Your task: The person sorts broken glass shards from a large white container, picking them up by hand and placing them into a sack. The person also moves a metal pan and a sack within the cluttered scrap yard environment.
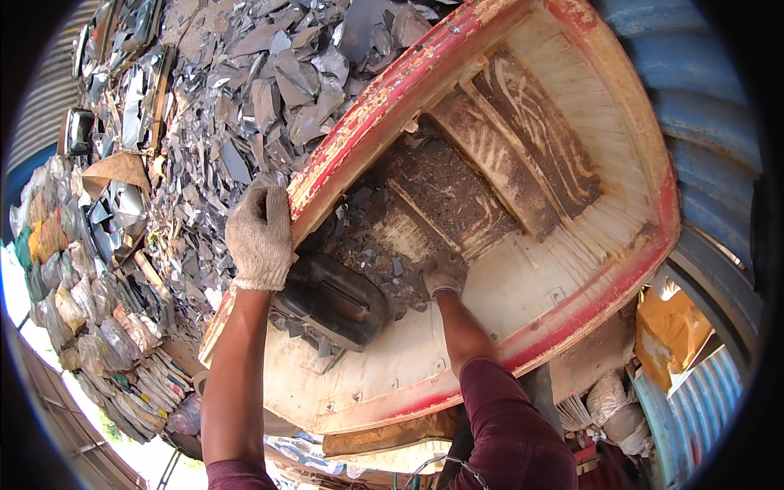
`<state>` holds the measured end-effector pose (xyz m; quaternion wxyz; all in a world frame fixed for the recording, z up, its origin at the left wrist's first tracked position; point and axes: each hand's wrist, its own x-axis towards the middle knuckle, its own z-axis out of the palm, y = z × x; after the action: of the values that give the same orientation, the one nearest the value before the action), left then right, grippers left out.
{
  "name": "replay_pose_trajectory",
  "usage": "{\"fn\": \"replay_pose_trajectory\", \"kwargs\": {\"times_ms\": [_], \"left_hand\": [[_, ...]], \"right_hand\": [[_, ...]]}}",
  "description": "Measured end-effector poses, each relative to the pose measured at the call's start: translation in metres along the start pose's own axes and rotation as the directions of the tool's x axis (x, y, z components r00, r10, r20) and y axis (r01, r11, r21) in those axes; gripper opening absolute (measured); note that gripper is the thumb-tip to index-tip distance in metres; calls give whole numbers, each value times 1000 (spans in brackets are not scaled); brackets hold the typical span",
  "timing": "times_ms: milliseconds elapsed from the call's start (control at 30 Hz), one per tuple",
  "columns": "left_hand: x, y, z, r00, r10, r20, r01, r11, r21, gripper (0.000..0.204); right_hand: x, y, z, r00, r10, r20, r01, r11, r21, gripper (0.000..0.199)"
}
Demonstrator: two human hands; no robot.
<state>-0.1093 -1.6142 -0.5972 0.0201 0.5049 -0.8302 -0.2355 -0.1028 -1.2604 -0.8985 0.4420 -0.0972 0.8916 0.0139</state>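
A large boat-shaped tub [572, 269], pale inside with a chipped red and cream rim, tilts in front of me. My left hand [260, 237], in a knitted work glove, is closed round its left rim. Inside the tub, my right hand [445, 273] reaches down to the dirty bottom, its glove darkly soiled; its fingers blend into the grime and their pose is unclear. Dark broken flakes [396, 286] and dirt lie beside it. Between my hands, a black plastic container [335, 298] with a moulded recess lies inside the tub.
A broad heap of dark, sharp-edged broken pieces [278, 90] spreads beyond the tub to the left. Stacked bundles of plastic bags [90, 310] stand farther left. Blue corrugated sheet [702, 122] walls the right side. A filled sack [608, 400] sits at the lower right.
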Motion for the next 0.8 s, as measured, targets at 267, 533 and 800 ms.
{"fn": "replay_pose_trajectory", "kwargs": {"times_ms": [267,533,800], "left_hand": [[-6,-2,6,999,3,-35,-2,998,55,41],[-3,-2,3,999,32,-36,-30,997,74,37],[-6,1,1,996,-14,-87,15,1000,11,36]], "right_hand": [[-69,-31,111,947,-31,319,1,995,96,68],[-106,-47,103,549,-93,831,294,952,-88,64],[54,-77,-106,914,365,-176,-282,885,372,68]]}}
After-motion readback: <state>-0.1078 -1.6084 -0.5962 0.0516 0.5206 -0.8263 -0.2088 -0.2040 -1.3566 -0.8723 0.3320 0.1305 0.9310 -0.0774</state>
